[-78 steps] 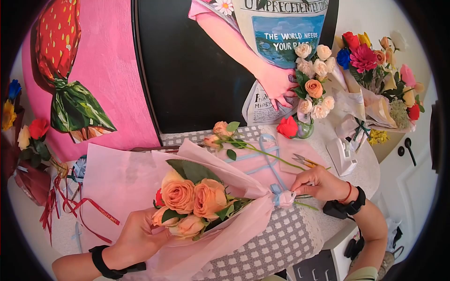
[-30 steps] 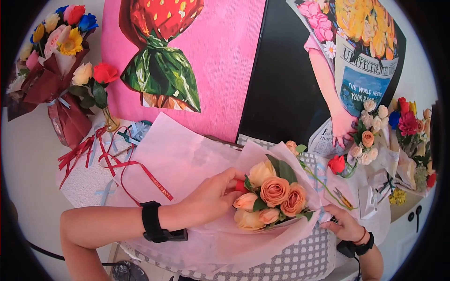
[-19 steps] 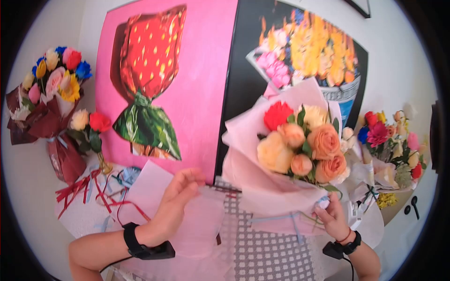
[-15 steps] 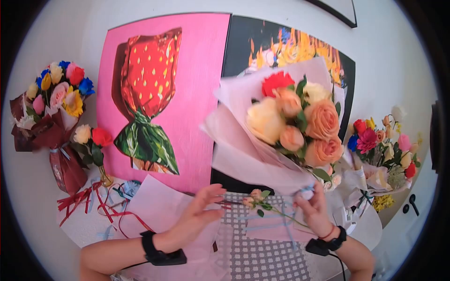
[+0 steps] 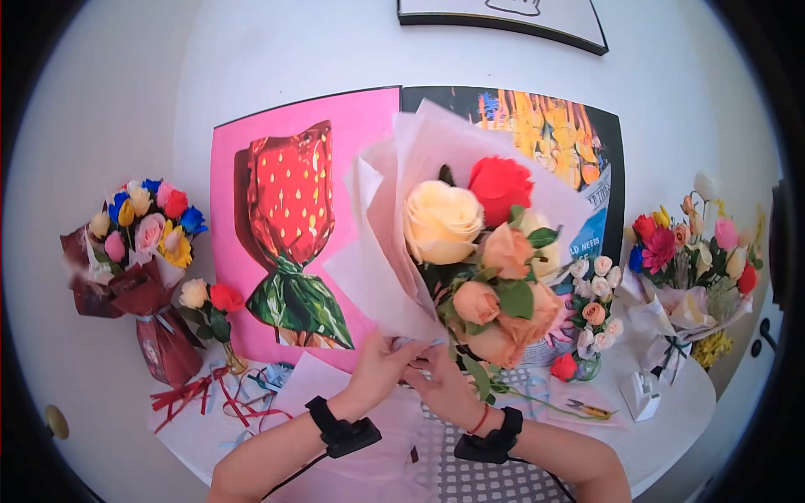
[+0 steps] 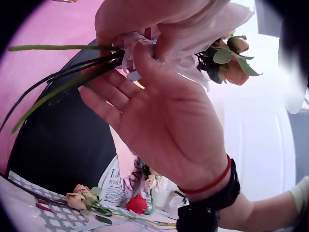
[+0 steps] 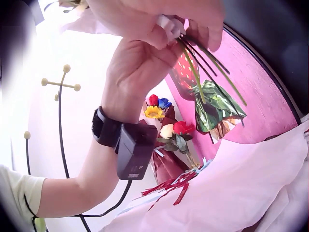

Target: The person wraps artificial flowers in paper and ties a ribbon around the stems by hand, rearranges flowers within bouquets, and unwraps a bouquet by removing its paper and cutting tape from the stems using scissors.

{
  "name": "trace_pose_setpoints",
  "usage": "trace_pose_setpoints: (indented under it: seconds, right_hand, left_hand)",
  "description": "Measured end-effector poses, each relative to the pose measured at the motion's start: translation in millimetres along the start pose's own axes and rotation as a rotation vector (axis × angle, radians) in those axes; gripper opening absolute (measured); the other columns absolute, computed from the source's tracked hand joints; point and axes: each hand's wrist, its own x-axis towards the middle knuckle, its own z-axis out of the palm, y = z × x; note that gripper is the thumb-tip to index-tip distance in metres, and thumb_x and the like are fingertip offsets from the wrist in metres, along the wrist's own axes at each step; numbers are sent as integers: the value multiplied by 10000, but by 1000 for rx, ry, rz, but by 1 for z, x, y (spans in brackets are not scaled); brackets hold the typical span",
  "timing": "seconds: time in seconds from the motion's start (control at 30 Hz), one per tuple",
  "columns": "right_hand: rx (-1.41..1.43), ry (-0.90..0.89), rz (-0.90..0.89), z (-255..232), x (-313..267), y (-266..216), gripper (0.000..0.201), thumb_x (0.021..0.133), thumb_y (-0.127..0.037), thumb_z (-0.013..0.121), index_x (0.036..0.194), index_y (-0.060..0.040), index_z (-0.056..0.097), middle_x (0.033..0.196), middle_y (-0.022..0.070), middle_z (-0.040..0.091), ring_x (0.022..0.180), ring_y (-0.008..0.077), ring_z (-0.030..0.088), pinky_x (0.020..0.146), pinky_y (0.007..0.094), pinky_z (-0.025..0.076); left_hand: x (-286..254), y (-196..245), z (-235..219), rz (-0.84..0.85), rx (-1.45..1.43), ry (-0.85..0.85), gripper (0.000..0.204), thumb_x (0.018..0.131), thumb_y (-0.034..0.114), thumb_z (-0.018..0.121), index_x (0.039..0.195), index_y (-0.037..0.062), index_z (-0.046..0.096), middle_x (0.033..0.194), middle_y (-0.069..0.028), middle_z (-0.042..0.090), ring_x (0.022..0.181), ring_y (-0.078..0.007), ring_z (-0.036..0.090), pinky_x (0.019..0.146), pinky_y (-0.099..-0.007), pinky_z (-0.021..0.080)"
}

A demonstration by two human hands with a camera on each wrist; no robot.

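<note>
A bouquet (image 5: 503, 251) of peach, cream and red roses in pale pink wrapping paper (image 5: 375, 226) is held up above the table, its blooms tilted right. My left hand (image 5: 376, 377) and my right hand (image 5: 453, 387) meet at its gathered neck, both gripping there. In the left wrist view my right hand (image 6: 159, 111), with a red string at the wrist, has its thumb on the neck and its fingers behind the green and dark stems (image 6: 60, 47). From the right wrist my left hand (image 7: 130, 72) shows just below the bunched paper (image 7: 170, 26), with the stems (image 7: 207, 58) sticking out freely.
Pink paper (image 5: 306, 398) and a checked cloth (image 5: 495, 482) cover the table. Scissors (image 5: 594, 411), a tape dispenser (image 5: 643, 394) and a vase of pale roses (image 5: 595, 310) stand or lie right; red ribbons (image 5: 189, 394) and a burgundy-wrapped bouquet (image 5: 163, 335) are left.
The right hand has lifted the bouquet off the table and brought it to the middle. My left hand has left the blooms and joined the right at the neck. The head view has tilted up.
</note>
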Motion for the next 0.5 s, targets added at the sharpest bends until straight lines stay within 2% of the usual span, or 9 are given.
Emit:
trace_pose_setpoints:
  seconds: [0.03, 0.1, 0.13, 0.17, 0.23, 0.27, 0.33, 0.43, 0.5]
  right_hand:
    - [56, 22, -4, -3, -6, -9, 343, 823, -70, 592, 1114, 18, 431, 1083, 117, 533, 953, 167, 540, 794, 286, 456]
    - [-37, 129, -59, -14, -17, -15, 292, 802, -58, 585, 1067, 12, 485, 1002, 114, 564, 887, 174, 563, 746, 278, 460]
    - [-139, 227, -110, -20, -21, -16, 249, 781, -46, 578, 1021, 6, 540, 922, 112, 595, 820, 180, 585, 698, 271, 464]
    - [161, 336, -143, -24, -20, -19, 176, 784, -31, 569, 959, -10, 553, 887, 67, 585, 791, 121, 560, 672, 234, 447]
    - [263, 381, -177, -56, -23, -24, 119, 814, -25, 547, 933, -29, 542, 850, 15, 545, 769, 67, 513, 643, 206, 421]
    - [204, 459, -114, -70, -26, -55, 50, 840, -21, 525, 889, -30, 534, 823, -5, 503, 751, 48, 476, 653, 193, 395]
    - [132, 523, -300, -96, -21, -79, 64, 846, -7, 512, 903, -23, 538, 847, 8, 503, 790, 57, 464, 706, 196, 378]
    - [-127, 503, -528, -123, -7, -109, 107, 797, 27, 548, 896, -10, 560, 882, 46, 520, 758, 94, 493, 664, 214, 390]
    - [-248, 467, -568, -128, 0, -137, 119, 781, 16, 561, 896, -15, 572, 863, 65, 542, 731, 121, 515, 639, 234, 404]
  left_hand:
    - [0, -3, -4, -1, 13, -8, 167, 817, 17, 558, 981, -17, 572, 874, -28, 598, 833, -102, 559, 739, -240, 440]
    - [2, -19, -15, 193, 136, 7, 179, 827, 22, 550, 1000, -20, 563, 895, -38, 596, 824, -107, 557, 747, -242, 435]
    - [1, -24, -19, 190, 143, 0, 179, 827, 22, 550, 1000, -20, 563, 895, -38, 596, 824, -107, 557, 747, -242, 435]
    - [0, -29, -24, 142, 156, 37, 180, 832, 24, 544, 1006, -19, 561, 897, -34, 593, 820, -108, 555, 751, -243, 432]
    - [-2, -39, -31, 90, 171, 76, 181, 837, 25, 538, 1012, -18, 559, 898, -30, 591, 815, -110, 553, 755, -245, 428]
    - [-2, -43, -33, 105, 133, 67, 170, 845, 37, 529, 1003, -16, 561, 882, -18, 582, 786, -100, 541, 715, -240, 426]
    - [-2, -53, -39, 114, 98, 59, 161, 853, 49, 520, 995, -15, 564, 865, -5, 573, 756, -90, 528, 675, -235, 424]
    - [-6, -63, -50, 122, 266, -68, 150, 871, 76, 497, 977, -11, 557, 822, 16, 541, 702, -73, 493, 587, -228, 397]
    - [-10, -67, -56, -157, 338, -28, 145, 883, 83, 474, 977, -6, 539, 801, 12, 519, 675, -55, 458, 532, -223, 363]
